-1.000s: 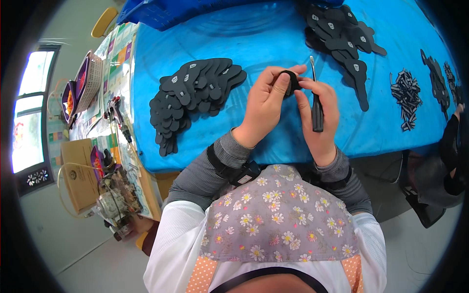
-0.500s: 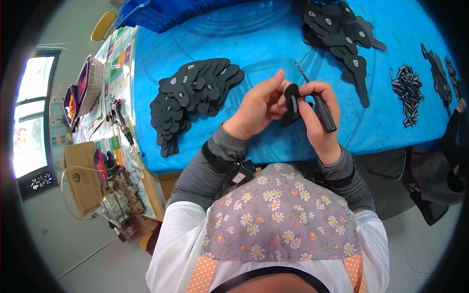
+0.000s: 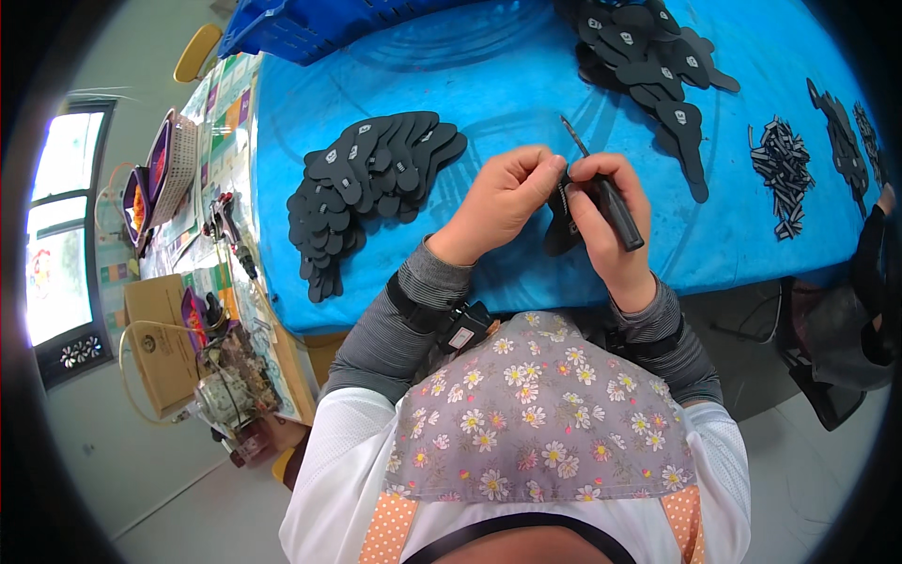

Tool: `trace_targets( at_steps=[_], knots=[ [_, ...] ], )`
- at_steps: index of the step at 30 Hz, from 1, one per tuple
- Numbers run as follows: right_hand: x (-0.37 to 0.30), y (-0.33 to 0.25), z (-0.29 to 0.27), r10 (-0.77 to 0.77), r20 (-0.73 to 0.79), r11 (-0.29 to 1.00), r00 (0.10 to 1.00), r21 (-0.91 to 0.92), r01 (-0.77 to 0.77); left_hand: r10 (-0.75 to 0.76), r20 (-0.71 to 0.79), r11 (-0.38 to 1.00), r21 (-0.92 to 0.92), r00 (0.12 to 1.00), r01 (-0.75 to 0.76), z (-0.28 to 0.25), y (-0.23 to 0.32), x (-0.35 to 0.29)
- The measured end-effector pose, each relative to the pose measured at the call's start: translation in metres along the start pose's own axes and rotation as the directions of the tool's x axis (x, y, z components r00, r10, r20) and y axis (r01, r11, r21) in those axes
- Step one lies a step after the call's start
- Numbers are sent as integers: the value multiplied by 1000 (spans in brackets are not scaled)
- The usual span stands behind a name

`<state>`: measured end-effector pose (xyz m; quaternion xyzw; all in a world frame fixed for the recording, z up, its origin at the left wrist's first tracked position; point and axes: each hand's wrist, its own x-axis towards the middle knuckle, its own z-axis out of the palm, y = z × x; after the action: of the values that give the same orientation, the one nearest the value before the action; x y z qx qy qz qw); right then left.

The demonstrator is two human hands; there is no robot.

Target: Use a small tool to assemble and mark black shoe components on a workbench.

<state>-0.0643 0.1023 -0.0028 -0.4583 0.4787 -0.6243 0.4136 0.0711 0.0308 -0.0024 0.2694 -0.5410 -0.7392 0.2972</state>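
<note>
Paddle-shaped black tab (image 3: 561,235) gripped from both sides again

Left thumb and fingers have closed in since half a second ago, when that hand stood apart from the tab with its thumb raised. Now the left hand (image 3: 503,202) is drawn into a narrow pinch at the tab's upper end, its fingertips just beside those of the right hand. Whether a small part lies between them is hidden.

The right hand (image 3: 615,230) has a double hold: thumb and forefinger keep the tab pinched, while a screwdriver (image 3: 620,216) with a black handle lies across the same hand. Its tip points up and leftward, away from the tab and touching nothing.

The tab is between the hands, over the blue table cover (image 3: 507,103), its rounded lower end hanging down and its pale ridged strip now mostly covered by fingers. With the tool's tip clear, the change reads as bare-finger work at the upper end, the right hand steadying.

Around them, a fanned pile of black tabs (image 3: 376,169) lies to the left, a second pile of tabs (image 3: 658,70) farther off to the right, and a heap of small silver-and-black pieces (image 3: 783,169) beyond that.
</note>
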Motion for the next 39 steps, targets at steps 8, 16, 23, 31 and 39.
trace_targets(
  at_steps=[8, 16, 23, 31, 39],
  knots=[
    [-1, 4, -1, -161, 10, 987, 987, 7, 161, 173, -165, 983, 82, 971, -162, 9, -6, -3],
    [-2, 4, -2, -158, -1, 987, 987, 37, 158, 172, -190, 984, 71, 967, -161, 6, -6, 0],
    [0, 4, 0, -176, 43, 984, 983, -4, 176, 51, -84, 995, -81, 995, -58, 0, -3, 0],
    [2, 10, 1, -191, -16, 968, 981, -170, 186, 97, -182, 995, -11, 979, -101, 1, 9, 1],
    [8, 7, -1, -158, -295, 976, 942, -191, 104, 109, -325, 994, 14, 939, -111, -3, 4, 4]
  ],
)
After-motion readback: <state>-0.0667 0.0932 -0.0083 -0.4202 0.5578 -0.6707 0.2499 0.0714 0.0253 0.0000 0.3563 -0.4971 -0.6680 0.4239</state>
